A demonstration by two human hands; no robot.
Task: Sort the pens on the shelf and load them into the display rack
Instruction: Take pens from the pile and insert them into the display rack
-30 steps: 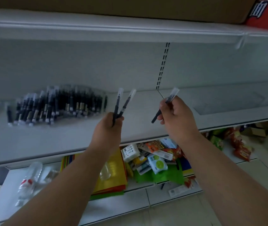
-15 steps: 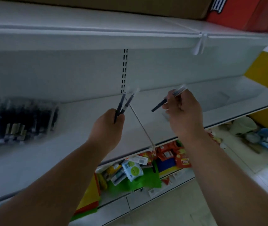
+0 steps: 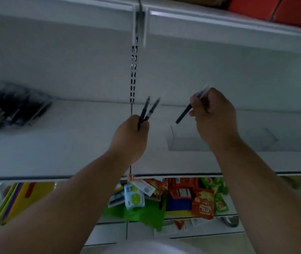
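Note:
My left hand grips two black pens that fan upward above the white shelf. A single black pen with a clear cap is pinched in my right hand, its dark end pointing down-left. A clear plastic display rack lies on the shelf just below and right of my right hand. The pile of black pens sits blurred at the shelf's far left.
A slotted upright runs down the shelf's back wall between two bays. The lower shelf holds yellow folders, green packaging and red snack packets. A red box stands on the top shelf.
The view has swung right: the pen pile slid to the far left and the clear rack came under my right hand. Both hands keep their pens.

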